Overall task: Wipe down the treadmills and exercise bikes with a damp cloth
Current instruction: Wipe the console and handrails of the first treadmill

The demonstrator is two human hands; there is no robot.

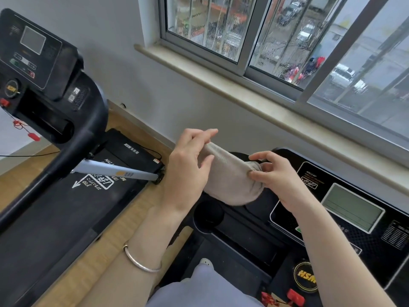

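A beige cloth (230, 176), folded into a thick pad, is held in the air between both hands above the console of the near treadmill (345, 220). My left hand (188, 171) grips its left end, fingers curled over the top. My right hand (278, 176) pinches its right edge with thumb and fingertips. The black console has a grey screen (352, 207), a round cup holder (209, 214) and a yellow-lettered knob (306, 276). A second black treadmill (44, 89) stands to the left, its belt (55, 213) running toward me.
A windowsill (221, 85) and barred window run along the wall behind the console. Wooden floor (124, 218) shows between the two machines. Red safety clips hang from the left console (33, 136) and lie at the near console's bottom edge (294, 296). A silver bangle (139, 260) circles my left forearm.
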